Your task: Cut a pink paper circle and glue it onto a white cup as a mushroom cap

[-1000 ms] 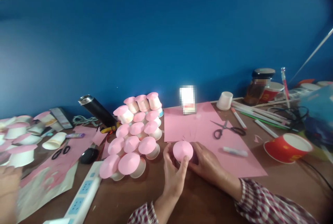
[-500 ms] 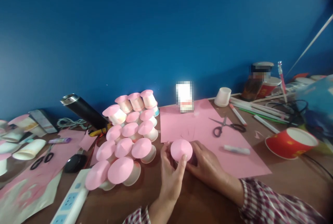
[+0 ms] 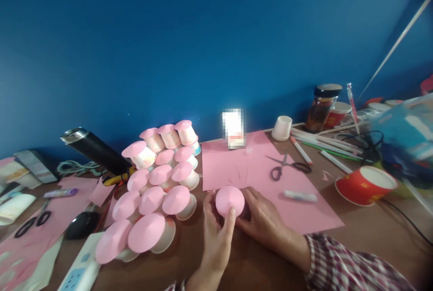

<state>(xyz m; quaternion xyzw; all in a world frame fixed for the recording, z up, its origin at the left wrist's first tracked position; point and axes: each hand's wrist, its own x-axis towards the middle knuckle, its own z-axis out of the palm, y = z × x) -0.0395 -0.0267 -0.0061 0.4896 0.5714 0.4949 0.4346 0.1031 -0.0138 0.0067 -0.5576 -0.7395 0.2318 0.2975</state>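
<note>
A pink paper cone point(image 3: 230, 200) sits between my two hands near the front of the table. My left hand point(image 3: 216, 232) wraps its left side, the thumb pressed on the cone's face. From the right, my right hand point(image 3: 264, 216) curls its fingers round the side below the cone's edge. What lies under the cone is mostly hidden by the hands. To the left stand several paper cups with pink cone tops point(image 3: 147, 232) in close rows. Scissors point(image 3: 284, 164) lie partly spread on a pink paper sheet point(image 3: 221, 160), with a white tube point(image 3: 300, 196) nearby.
A red paper cup point(image 3: 363, 187), a white cup point(image 3: 282, 128), pens and a lidded jar point(image 3: 321, 108) are on the right. Leftward are a power strip point(image 3: 79, 266), a computer mouse point(image 3: 82, 223), a black flask point(image 3: 98, 151) and more scissors point(image 3: 33, 224). A blue wall rises behind.
The view has shifted, so most things appear farther left in the picture. Both hands keep their hold round the cone-topped piece, with little change in their pose.
</note>
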